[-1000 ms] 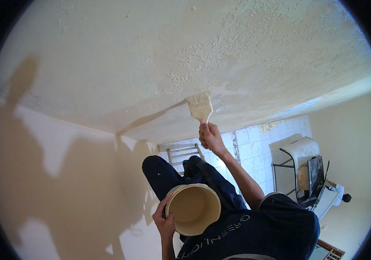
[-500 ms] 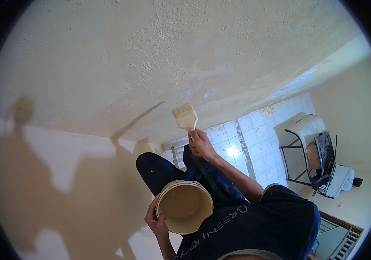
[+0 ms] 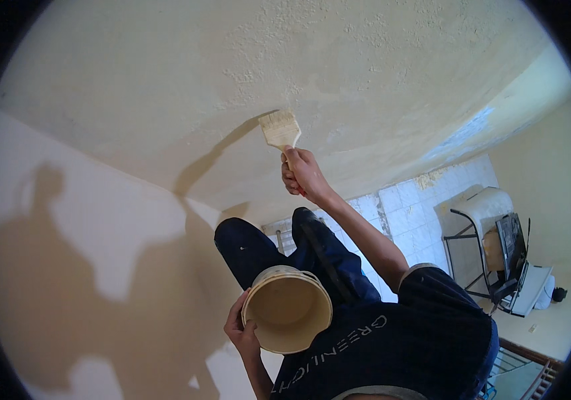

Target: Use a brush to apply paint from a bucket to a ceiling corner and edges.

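Note:
My right hand [image 3: 304, 175] is shut on the handle of a wide flat paintbrush [image 3: 280, 129]. Its pale bristles press against a rough, textured cream surface [image 3: 339, 60], and the brush and arm cast a long shadow down to the left. My left hand [image 3: 242, 328] grips a round cream bucket [image 3: 288, 309] by its rim and side, held in front of my dark shirt [image 3: 399, 347]. The bucket's open mouth faces the camera, with cream paint coating its inside. The two hands are well apart, the brush far above the bucket.
My legs in dark trousers [image 3: 265, 247] stretch toward a white tiled floor [image 3: 419, 213]. A metal-framed stand with a white cover [image 3: 492, 233] is at the right by a yellow wall. A smooth pale wall [image 3: 65, 267] with shadows fills the left. Wooden rails [image 3: 532, 373] show at the bottom right.
My right hand has carried the brush upward along the textured surface. The bucket in my left hand has stayed in front of my chest, and the view has shifted slightly.

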`<state>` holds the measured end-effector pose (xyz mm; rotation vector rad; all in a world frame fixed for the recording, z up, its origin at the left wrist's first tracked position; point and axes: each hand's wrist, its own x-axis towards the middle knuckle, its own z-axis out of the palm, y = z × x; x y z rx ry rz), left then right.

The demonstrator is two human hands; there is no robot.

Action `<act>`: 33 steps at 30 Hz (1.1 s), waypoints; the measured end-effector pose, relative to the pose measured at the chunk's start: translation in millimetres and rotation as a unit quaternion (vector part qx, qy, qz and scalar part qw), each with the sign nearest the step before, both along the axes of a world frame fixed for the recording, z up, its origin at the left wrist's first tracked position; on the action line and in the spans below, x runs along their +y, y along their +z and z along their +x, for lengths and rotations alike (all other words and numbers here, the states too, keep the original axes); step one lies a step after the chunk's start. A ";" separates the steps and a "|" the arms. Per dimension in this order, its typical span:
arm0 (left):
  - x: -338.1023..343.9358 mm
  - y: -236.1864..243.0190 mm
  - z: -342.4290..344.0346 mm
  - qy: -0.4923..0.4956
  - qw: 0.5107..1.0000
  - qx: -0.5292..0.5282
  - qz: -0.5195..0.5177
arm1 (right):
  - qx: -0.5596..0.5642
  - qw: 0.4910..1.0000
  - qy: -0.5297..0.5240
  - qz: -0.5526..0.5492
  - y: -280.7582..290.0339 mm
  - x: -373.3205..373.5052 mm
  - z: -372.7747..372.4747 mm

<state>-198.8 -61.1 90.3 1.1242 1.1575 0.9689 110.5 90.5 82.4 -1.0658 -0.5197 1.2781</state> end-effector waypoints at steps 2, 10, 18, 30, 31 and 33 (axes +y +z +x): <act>-0.8 -3.4 -1.2 0.019 1.000 -0.006 0.004 | 0.003 1.000 0.015 0.000 0.6 6.9 -9.1; 9.2 -14.1 -6.8 -0.021 0.999 -0.033 0.028 | 0.012 0.999 0.026 0.028 27.0 54.3 -67.9; 6.5 -14.3 -14.5 0.000 0.998 -0.069 0.010 | -0.046 0.970 0.013 0.238 146.1 71.7 -59.2; 6.4 -28.6 -24.2 -0.002 0.996 -0.084 0.002 | -0.082 0.996 0.028 0.035 -82.5 79.0 -71.2; 7.5 -28.9 -24.3 -0.001 0.997 -0.079 0.004 | -0.009 0.998 0.044 -0.053 -97.0 70.1 -74.2; 8.6 -29.2 -24.7 -0.003 0.997 -0.080 0.004 | 0.041 0.995 0.074 -0.056 -100.2 56.7 -77.7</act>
